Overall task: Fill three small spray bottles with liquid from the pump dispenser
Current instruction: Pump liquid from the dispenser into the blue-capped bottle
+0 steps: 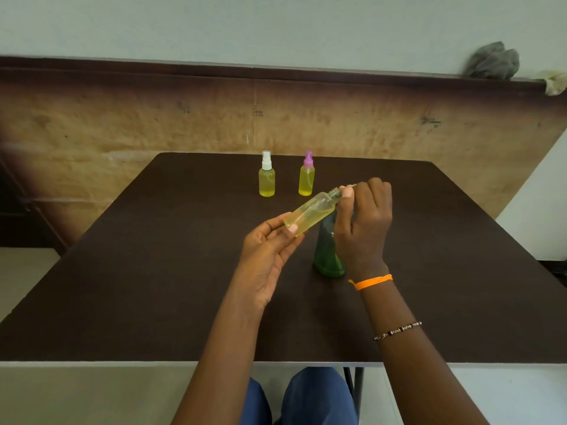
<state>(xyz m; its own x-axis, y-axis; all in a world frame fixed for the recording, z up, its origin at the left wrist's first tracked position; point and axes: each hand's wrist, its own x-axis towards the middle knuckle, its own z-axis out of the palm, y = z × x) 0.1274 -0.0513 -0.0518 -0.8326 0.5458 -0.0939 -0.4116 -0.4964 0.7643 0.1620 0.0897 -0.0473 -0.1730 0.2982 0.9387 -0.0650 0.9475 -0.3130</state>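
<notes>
My left hand (270,250) holds an uncapped small spray bottle (310,213) at its base. The bottle is tilted, its threaded neck pointing up and right, with some yellow liquid inside. My right hand (365,222) is curled over the top of the green pump dispenser (326,256), hiding the pump head, with its thumb and fingertips right at the bottle's neck. The dispenser stands on the dark table (153,271). Farther back stand two capped bottles full of yellow liquid: one with a white sprayer (267,179) and one with a purple sprayer (306,179).
A wooden panel (122,124) rises behind the table's far edge. On the ledge above it at the right lies a crumpled grey cloth (494,61). My knees show below the table's near edge.
</notes>
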